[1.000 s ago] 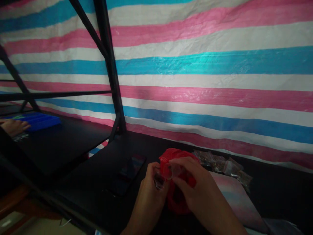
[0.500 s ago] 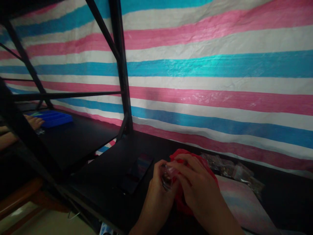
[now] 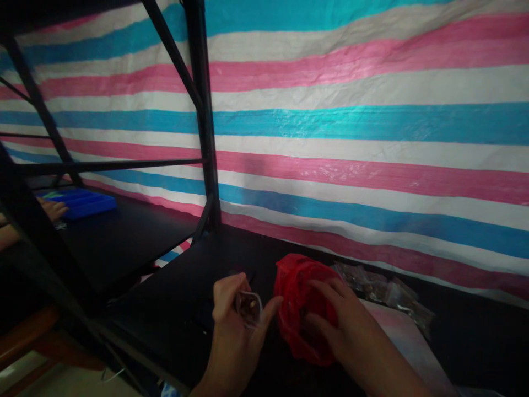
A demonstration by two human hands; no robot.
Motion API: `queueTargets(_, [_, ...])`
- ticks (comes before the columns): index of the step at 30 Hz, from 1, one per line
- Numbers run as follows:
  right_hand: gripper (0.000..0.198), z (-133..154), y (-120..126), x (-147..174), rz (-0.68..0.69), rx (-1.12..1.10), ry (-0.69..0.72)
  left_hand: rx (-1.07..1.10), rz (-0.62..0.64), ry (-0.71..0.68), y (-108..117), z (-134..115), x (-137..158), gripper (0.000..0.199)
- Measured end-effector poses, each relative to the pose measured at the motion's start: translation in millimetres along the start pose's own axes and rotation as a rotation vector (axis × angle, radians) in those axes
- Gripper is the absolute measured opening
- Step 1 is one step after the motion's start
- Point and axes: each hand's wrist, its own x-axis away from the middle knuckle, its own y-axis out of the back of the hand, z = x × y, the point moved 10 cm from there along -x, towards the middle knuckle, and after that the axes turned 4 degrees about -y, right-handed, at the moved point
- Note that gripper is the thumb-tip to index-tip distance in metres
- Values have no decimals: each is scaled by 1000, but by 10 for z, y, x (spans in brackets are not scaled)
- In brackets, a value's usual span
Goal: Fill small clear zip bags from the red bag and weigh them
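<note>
The small clear bag (image 3: 249, 312) sits in the left hand (image 3: 235, 337), clamped by its sides above the tabletop (image 3: 252, 242); it already holds small brownish pieces, its mouth not yet closed. The right hand (image 3: 347, 320), fingers parted, reaches into the crumpled, open red bag (image 3: 287, 325); whether its fingertips hold anything cannot be told. Beyond lie filled clear packets (image 3: 400, 298).

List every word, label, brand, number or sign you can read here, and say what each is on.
No readable text anywhere.
Clear bag in the left hand: no legible print.
Red bag: no legible print.
Small packets: too dark and blurred to tell.
Blue-and-white patch at the bottom edge: too small and cut off to read.
</note>
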Motion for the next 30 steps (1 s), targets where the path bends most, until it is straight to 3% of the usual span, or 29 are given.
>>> queueTargets(2, [36,212,-20,37,31,-80,20,-50,-16,-83,-22,-169,-3,41])
queueTargets(5, [22,504,-104,100,148,-165,41,-8,-3,-145,-171,-326,76,58])
queueTargets(9, [16,516,39,131,60,-193,19,141,108,-132,-438,-423,249,74])
queueTargets(11, [13,416,188,138,-20,-265,-3,256,168,17,-534,-378,296,75])
queueTargets(14, [17,220,334,144,-52,-418,-85,606,299,452,-776,-242,392,83])
queueTargets(17, [28,84,391,146,-23,-585,-141,898,395,738,-1025,-316,454,71])
queueTargets(19, [32,11,461,157,-45,-610,-152,941,353,796,-1089,-345,428,65])
queueTargets(22, [30,-112,550,183,-90,-532,-167,933,296,834,-1180,-364,470,72])
queueTargets(26, [22,-308,516,158,-143,-468,-184,842,284,998,-1331,-258,812,81])
queueTargets(30, [21,-459,335,45,-175,-386,-237,753,220,1175,-1378,-17,1199,58])
